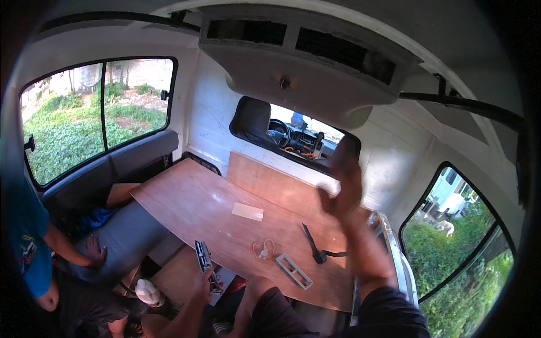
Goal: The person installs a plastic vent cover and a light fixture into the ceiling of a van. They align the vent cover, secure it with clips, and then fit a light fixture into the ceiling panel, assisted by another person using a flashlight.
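Observation:
My left hand (204, 283) is closed around a slim rectangular switch-plate-like part (203, 258), dark with pale edges, tilted upright beside the table's near edge. Its exact kind is hard to make out. Raised above the table's right end, my right hand (344, 188) has its thumb apart and its fingers stretched upward; they are somewhat blurred, and nothing shows in them. On the brown wooden tabletop (186, 191) lie a pale rectangular frame (293, 271) with openings, a small clear packet with thin wire (263, 250), a black strap (318, 254) and a light flat card (247, 212).
A person in a teal shirt (28, 225) at the left rests a hand (93, 252) on the grey bench seat (127, 239). A white bottle-like object (148, 292) stands low at the left. A wooden board (276, 183) leans along the van's front partition. Windows flank both sides.

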A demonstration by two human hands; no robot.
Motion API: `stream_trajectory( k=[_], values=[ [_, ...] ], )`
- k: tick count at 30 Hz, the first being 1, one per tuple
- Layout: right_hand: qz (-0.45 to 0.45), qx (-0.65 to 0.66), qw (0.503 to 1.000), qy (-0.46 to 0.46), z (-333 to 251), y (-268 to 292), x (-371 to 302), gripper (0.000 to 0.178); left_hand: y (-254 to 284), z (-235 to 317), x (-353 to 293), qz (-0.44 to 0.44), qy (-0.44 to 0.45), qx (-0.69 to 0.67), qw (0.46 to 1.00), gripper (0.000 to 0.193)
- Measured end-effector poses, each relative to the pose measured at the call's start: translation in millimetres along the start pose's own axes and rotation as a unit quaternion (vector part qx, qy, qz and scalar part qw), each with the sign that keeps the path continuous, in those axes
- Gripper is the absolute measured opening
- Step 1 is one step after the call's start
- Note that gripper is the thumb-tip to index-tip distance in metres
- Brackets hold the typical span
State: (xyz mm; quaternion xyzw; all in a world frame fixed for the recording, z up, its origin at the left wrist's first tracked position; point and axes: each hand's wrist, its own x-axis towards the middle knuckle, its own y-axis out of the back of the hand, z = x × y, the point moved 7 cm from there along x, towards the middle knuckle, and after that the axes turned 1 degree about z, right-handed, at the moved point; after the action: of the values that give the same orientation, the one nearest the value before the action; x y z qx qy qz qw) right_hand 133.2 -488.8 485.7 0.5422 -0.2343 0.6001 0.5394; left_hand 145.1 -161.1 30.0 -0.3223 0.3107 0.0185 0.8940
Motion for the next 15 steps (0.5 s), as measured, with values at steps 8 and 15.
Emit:
stream_trajectory(
  k=[8, 15],
  values=[
    [-0.410, -0.134, 0.891, -0.143, 34, 4, 295, 0.070, -7, 14, -4, -0.043, -0.083, 0.039, 0.995, 0.026],
    [-0.384, 0.072, 0.887, -0.246, 90, -64, 295, 0.095, -14, 13, -17, -0.069, -0.063, 0.094, 0.991, 0.033]
  ],
)
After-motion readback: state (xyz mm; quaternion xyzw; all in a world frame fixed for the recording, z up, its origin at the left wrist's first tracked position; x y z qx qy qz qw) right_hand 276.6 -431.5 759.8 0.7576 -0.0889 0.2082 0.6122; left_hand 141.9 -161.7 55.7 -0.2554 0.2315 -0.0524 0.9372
